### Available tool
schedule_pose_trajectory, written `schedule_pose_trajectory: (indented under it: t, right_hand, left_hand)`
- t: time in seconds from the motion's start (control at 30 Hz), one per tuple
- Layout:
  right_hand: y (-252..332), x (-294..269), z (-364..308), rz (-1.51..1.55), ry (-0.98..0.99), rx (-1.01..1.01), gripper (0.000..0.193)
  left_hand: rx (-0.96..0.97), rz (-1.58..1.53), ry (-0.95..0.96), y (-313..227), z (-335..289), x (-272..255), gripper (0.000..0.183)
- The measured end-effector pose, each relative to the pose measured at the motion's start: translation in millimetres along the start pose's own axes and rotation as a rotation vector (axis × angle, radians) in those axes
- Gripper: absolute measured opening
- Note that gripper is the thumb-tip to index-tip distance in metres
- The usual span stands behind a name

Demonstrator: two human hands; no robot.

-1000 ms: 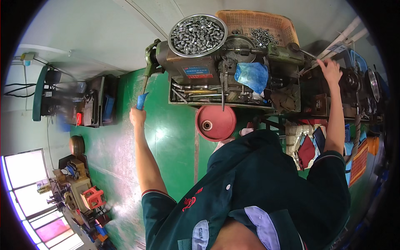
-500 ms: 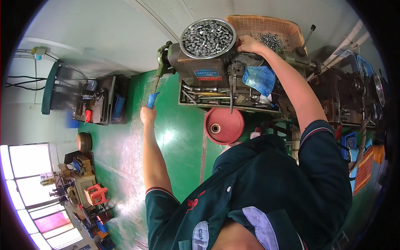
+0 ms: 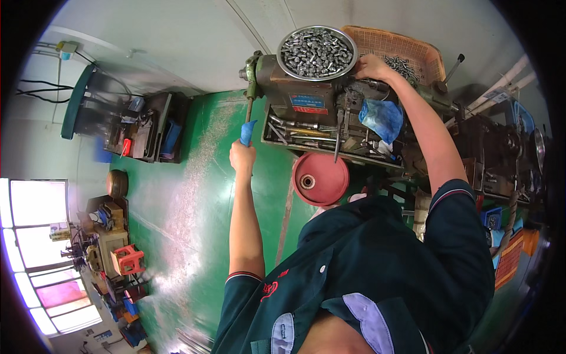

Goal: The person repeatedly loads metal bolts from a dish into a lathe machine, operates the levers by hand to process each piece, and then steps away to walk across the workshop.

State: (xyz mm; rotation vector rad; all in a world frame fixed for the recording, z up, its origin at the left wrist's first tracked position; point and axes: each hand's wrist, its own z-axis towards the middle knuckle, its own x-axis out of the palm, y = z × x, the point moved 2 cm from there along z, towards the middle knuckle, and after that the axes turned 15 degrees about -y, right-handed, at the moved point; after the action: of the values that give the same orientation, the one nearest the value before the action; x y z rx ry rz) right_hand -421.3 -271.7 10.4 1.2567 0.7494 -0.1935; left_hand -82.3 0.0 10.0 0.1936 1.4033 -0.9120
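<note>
So my left arm's reaching out long and nearly straight, with my left fingers wrapped tight around the blue-wrapped handle. The blue bit pokes out above my grip, and the rod runs up from it to the green end of the machine.

My right arm slants up and inward over the machine, wrist bent, right fingers curled down just beside the bowl. Honestly can't tell if they're pinched on anything, the tips are hidden. The bowl's heaped with short metal parts and sits on top of the machine, left of those fingers. To their right there's an orange basket with more little metal pieces in it.

Blue cloth is draped over the machine's front, tools lie in the tray below, and a red drum stands on the green floor. Red stool and a bright window way off left.
</note>
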Motion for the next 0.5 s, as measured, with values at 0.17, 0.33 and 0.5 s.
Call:
schedule_pose_trajectory:
  t: [0.17,0.33,0.5]
  right_hand:
    - [47,-51,-7,-0.822,-0.764,-0.009,0.016]
    - [121,-43,21,-0.375,-0.632,-0.353,0.015]
    - [165,-15,37,-0.331,-0.333,-0.689,0.014]
  left_hand:
    - [0.004,-0.024,0.008,0,-1,2,0.017]
    - [0.011,-0.034,0.01,-4,-2,0,0.017]
    - [0.009,-0.023,0.006,-1,1,1,0.018]
